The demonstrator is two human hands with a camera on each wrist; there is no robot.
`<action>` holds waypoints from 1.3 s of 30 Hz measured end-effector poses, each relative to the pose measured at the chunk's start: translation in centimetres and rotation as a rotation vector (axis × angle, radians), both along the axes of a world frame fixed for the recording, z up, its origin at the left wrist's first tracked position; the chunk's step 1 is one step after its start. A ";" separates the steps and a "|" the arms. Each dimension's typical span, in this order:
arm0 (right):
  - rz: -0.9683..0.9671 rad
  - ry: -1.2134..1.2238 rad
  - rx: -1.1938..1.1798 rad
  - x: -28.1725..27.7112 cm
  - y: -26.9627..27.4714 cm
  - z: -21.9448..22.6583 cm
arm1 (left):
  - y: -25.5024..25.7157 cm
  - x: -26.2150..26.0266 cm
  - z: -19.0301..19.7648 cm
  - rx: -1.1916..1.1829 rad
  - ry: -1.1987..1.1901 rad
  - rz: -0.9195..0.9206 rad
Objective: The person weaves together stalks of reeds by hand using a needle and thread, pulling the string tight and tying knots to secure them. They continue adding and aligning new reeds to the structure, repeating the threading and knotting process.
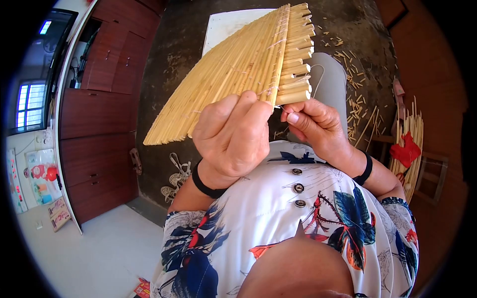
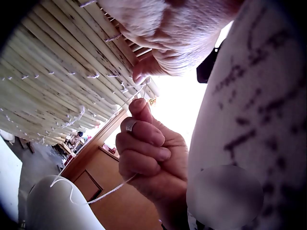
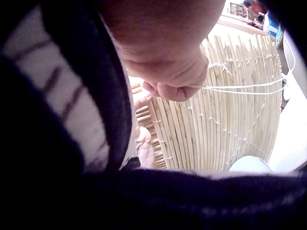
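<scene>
A mat of pale plant stalks [image 1: 233,64], stitched across with rows of light thread, slants up in front of the person's chest. My left hand [image 1: 231,134] grips its near edge, knuckles upward. Just to the right, my right hand [image 1: 320,124] pinches a thin strand at the mat's lower corner. The left wrist view shows that pinching hand [image 2: 153,153] with a ring on one finger and the others curled in. White thread [image 2: 108,192] trails from below its fingers in a loose loop. In the right wrist view, doubled thread [image 3: 244,89] runs from the right hand [image 3: 165,62] across the mat.
Cut stalk pieces [image 1: 355,116] litter the dark floor at right. A bundle of long stalks [image 1: 412,134] with a red cloth [image 1: 406,150] stands beyond the right elbow. A white board [image 1: 218,30] lies behind the mat. Dark red cabinets [image 1: 99,114] line the left side, with sandals [image 1: 174,181] nearby.
</scene>
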State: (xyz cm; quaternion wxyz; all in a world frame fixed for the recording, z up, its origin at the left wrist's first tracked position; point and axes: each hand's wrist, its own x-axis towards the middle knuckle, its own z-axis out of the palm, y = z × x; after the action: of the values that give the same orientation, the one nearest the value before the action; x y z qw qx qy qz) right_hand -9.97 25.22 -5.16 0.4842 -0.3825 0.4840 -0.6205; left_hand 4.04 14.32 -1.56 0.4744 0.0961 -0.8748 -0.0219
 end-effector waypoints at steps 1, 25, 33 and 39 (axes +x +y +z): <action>0.004 0.000 0.001 0.0 0.0 0.1 | 0.0 0.0 0.0 0.001 -0.001 0.001; -0.055 -0.020 -0.058 0.1 -0.5 0.4 | 0.2 -0.4 -0.4 0.022 0.015 -0.041; 0.052 -0.094 0.239 -1.3 0.2 2.6 | 0.2 -0.6 -0.6 0.016 0.010 -0.065; 0.090 -0.509 0.199 -2.1 0.1 2.2 | -0.7 -1.8 -1.5 -0.099 0.024 -0.167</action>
State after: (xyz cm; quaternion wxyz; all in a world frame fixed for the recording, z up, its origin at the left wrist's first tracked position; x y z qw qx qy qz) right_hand -12.08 25.28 -2.99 0.6526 -0.1858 0.3880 -0.6238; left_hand 2.27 13.58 -3.03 0.4856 -0.0011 -0.8740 -0.0195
